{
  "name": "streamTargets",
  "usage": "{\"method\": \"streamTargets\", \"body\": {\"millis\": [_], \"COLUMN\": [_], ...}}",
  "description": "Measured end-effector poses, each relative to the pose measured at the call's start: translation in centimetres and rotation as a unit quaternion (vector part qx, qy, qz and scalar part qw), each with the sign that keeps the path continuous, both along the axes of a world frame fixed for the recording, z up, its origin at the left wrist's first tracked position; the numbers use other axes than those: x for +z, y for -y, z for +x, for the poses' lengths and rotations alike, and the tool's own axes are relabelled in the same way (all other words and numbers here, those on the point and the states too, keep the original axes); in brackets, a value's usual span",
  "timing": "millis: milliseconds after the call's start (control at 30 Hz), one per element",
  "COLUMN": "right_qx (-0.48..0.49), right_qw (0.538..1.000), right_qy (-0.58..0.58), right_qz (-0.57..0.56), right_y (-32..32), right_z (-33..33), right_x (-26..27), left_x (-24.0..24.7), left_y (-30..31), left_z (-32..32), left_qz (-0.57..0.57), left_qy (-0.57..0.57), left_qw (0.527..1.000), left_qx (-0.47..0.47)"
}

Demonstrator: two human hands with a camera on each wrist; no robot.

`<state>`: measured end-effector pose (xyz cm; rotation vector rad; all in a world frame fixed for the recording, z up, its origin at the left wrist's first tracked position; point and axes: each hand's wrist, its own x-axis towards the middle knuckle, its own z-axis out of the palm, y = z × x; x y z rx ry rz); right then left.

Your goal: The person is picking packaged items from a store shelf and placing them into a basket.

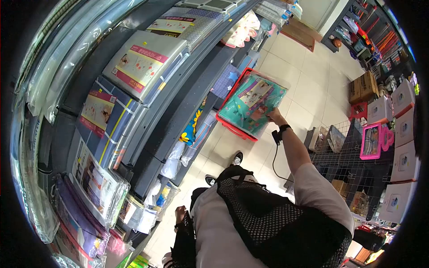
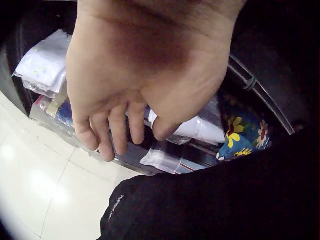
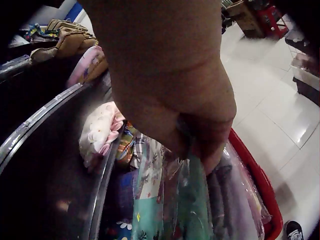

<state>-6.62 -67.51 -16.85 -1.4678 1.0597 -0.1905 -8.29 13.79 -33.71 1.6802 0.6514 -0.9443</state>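
Observation:
My right hand (image 1: 275,116) grips the edge of a teal, plastic-wrapped bedding pack (image 1: 257,100) with a printed label. In the right wrist view, the fingers curl over the top of this pack, and the fingertips are partly hidden. The pack overlaps a red basket (image 1: 233,131) on the floor beside the shelf, and other wrapped packs (image 3: 232,200) lie in the basket next to it. Down by my side, my left hand (image 2: 145,75) hangs loosely with relaxed fingers and holds nothing. Wrapped packs on the lower shelf appear behind it.
Dark shelves (image 1: 178,107) on the left carry several wrapped bedding packs (image 1: 143,67). A wire rack (image 1: 344,152) and a stack of white boxes (image 1: 404,129) stand on the right. Cardboard boxes (image 1: 363,87) sit farther along the tiled aisle (image 1: 304,80).

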Motion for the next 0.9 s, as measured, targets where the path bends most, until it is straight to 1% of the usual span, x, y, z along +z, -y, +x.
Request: {"method": "streamTargets", "body": {"millis": [33, 67, 100, 133, 167, 200, 233, 267, 333, 367, 400, 467, 533, 567, 600, 633, 667, 700, 733, 767, 800, 833, 867, 900], "right_qx": [0.000, 0.004, 0.007, 0.006, -0.076, -0.158, -0.164, -0.164, -0.167, -0.167, -0.180, -0.193, -0.190, -0.192, -0.182, -0.172, -0.174, -0.094, -0.013, 0.037, 0.036, 0.112, 0.188, 0.187], "right_qw": [1.000, 0.998, 0.992, 0.992, 0.982, 0.962, 0.962, 0.962, 0.932, 0.932, 0.930, 0.927, 0.913, 0.913, 0.903, 0.892, 0.891, 0.858, 0.812, 0.816, 0.816, 0.823, 0.825, 0.825], "right_qy": [-0.001, -0.062, -0.123, -0.123, -0.169, -0.213, -0.187, -0.188, -0.199, -0.200, -0.180, -0.162, -0.133, -0.135, -0.146, -0.157, -0.159, -0.194, -0.226, -0.201, -0.203, -0.200, -0.197, -0.198], "right_qz": [0.000, -0.002, -0.004, -0.006, -0.039, -0.071, -0.114, -0.114, -0.253, -0.252, -0.265, -0.277, -0.336, -0.335, -0.362, -0.388, -0.387, -0.466, -0.538, -0.540, -0.540, -0.519, -0.496, -0.495], "right_y": [0.1, 0.3, 0.5, 0.5, 0.1, -0.6, -1.4, -1.9, -2.3, -2.2, -2.8, -3.3, -3.2, -3.1, -3.0, -3.0, -3.1, -3.4, -3.9, -4.8, -5.9, -6.9, -7.5, -7.8], "right_z": [0.1, 0.1, 0.2, 0.4, 0.8, 1.1, 0.8, 0.9, 0.8, 0.5, 0.5, 0.2, 0.0, -0.1, -0.2, -0.3, -0.2, 0.1, 0.4, 0.6, 0.8, 0.9, 0.8, 0.5], "right_x": [0.0, 0.1, 0.2, 0.2, 0.1, 0.1, 0.2, 0.3, -1.0, -1.5, -0.7, 0.0, 0.0, 0.0, 0.0, 0.0, 0.3, 0.7, 1.1, 1.6, 2.1, 2.7, 3.0, 2.5], "left_x": [0.1, 0.2, 0.8, 1.7, 2.7, 2.8, 3.0, 3.2, 4.1, 4.5, 4.3, 1.9, 1.5, 1.3, 1.4, 0.1, -2.4, -4.2, -5.0, -4.9, -4.8, -3.8, -4.1, -3.0], "left_y": [0.1, 0.2, 0.8, 1.6, 2.7, 3.1, 3.4, 3.7, 3.9, 4.3, 4.2, 2.7, 2.2, 2.0, 1.9, 0.9, -0.8, -2.0, -2.5, -2.5, -2.6, -3.6, -2.8, -0.4], "left_z": [0.1, 0.2, 0.5, 0.8, 1.3, 1.5, 1.6, 1.7, 1.7, 1.9, 2.0, 1.8, 1.9, 1.9, 1.8, 1.8, 1.9, 2.3, 3.0, 3.8, 4.2, -1.7, -1.3, 2.1], "left_qz": [-0.031, -0.032, -0.005, 0.022, 0.073, 0.073, 0.077, 0.082, 0.069, 0.074, 0.080, 0.073, 0.066, 0.080, 0.093, 0.094, 0.066, 0.038, 0.038, -0.035, -0.106, -0.106, -0.011, 0.084], "left_qy": [0.010, 0.009, 0.022, 0.036, 0.022, 0.021, 0.034, 0.047, 0.045, 0.046, 0.047, 0.049, 0.050, 0.047, 0.043, 0.042, 0.054, 0.067, 0.066, -0.038, -0.141, -0.142, -0.046, 0.051], "left_qw": [0.999, 0.999, 0.999, 0.997, 0.993, 0.993, 0.994, 0.994, 0.995, 0.995, 0.994, 0.994, 0.994, 0.992, 0.991, 0.991, 0.987, 0.979, 0.979, 0.988, 0.980, 0.980, 0.989, 0.978], "left_qx": [-0.009, -0.009, -0.037, -0.064, -0.086, -0.085, -0.072, -0.059, -0.053, -0.054, -0.055, -0.064, -0.075, -0.081, -0.087, -0.089, -0.139, -0.188, -0.190, -0.143, -0.093, -0.095, -0.140, -0.182]}}
